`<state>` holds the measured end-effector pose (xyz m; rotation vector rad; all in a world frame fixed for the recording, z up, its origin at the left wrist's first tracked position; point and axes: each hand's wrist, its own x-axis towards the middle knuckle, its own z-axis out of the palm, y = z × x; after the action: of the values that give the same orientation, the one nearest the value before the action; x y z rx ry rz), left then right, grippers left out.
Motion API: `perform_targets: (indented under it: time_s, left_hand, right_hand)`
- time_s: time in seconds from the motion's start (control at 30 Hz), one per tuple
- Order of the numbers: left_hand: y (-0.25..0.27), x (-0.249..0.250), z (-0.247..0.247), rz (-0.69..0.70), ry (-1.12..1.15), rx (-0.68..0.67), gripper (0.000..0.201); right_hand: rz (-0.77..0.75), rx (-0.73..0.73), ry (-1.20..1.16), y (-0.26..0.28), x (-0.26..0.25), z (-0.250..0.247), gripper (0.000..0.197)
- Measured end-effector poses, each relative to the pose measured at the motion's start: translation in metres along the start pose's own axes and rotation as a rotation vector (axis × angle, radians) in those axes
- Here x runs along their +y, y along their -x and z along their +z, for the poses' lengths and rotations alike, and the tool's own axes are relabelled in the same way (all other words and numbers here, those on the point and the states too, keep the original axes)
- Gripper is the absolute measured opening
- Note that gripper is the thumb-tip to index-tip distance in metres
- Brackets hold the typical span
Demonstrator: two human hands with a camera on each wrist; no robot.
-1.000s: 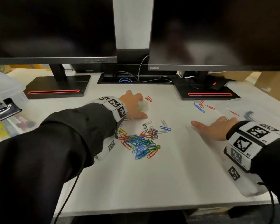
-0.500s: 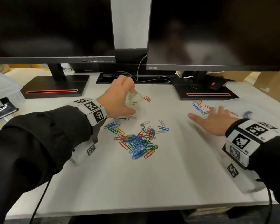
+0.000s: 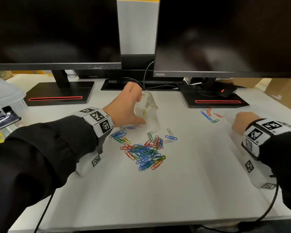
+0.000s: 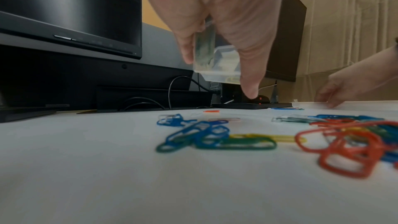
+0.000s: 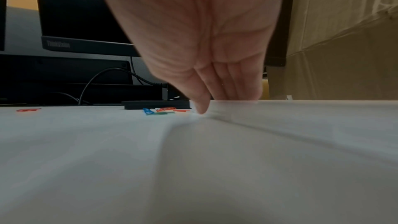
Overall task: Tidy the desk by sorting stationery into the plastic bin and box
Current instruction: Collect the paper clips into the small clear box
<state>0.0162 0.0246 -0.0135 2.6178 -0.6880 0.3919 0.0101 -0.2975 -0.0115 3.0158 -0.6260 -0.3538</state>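
My left hand (image 3: 139, 109) grips a small clear plastic box (image 3: 147, 105) just above the white desk (image 3: 158, 190), thumb on the near side and fingers on the far side. The box (image 4: 217, 67) is tilted and has a yellow clip inside. A pile of coloured paper clips (image 3: 144, 153) lies in front of that hand, seen close in the left wrist view (image 4: 215, 140). A smaller group of clips (image 3: 208, 114) lies to the right. Beside it, my right hand (image 3: 240, 120) has straight fingers on a white sheet (image 5: 301, 117), with the thumb (image 5: 201, 108) at its edge.
A clear plastic bin (image 3: 5, 95) with a dark clipboard (image 3: 3, 118) sits at the far left edge. Two monitor stands (image 3: 60, 95) (image 3: 213, 100) and cables run along the back. A black mouse (image 3: 227, 91) lies on the right stand, and cardboard (image 3: 282, 88) is at the far right.
My left hand has picked the clear box up off the desk and carried it back toward the monitors. My right hand has slid rightward, its spread fingers now drawn together on the sheet.
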Motion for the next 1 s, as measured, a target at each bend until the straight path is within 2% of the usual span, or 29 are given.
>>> perform_targets:
  time_s: [0.2, 0.57, 0.77, 0.87, 1.0]
  left_hand:
    - [0.0042, 0.001, 0.0013, 0.053, -0.02, -0.123, 0.054]
    - [0.0035, -0.0005, 0.0018, 0.054, -0.021, -0.098, 0.053]
    - [0.0031, -0.0006, 0.0021, 0.045, -0.018, -0.092, 0.052]
    - [0.0033, -0.0004, 0.0016, 0.041, -0.01, -0.091, 0.052]
    - [0.0035, 0.0, 0.0014, 0.039, -0.004, -0.087, 0.052]
  right_hand:
    - [0.045, 0.117, -0.007, -0.003, -0.0002, -0.0019, 0.029]
    - [0.043, 0.211, -0.053, -0.0083, -0.0005, 0.0001, 0.029]
    - [0.057, 0.145, -0.134, -0.0072, 0.0007, -0.0001, 0.037]
    - [0.031, 0.115, -0.09, -0.0039, -0.0008, -0.0039, 0.038]
    - [-0.076, 0.086, 0.035, 0.0008, -0.0046, -0.0026, 0.045]
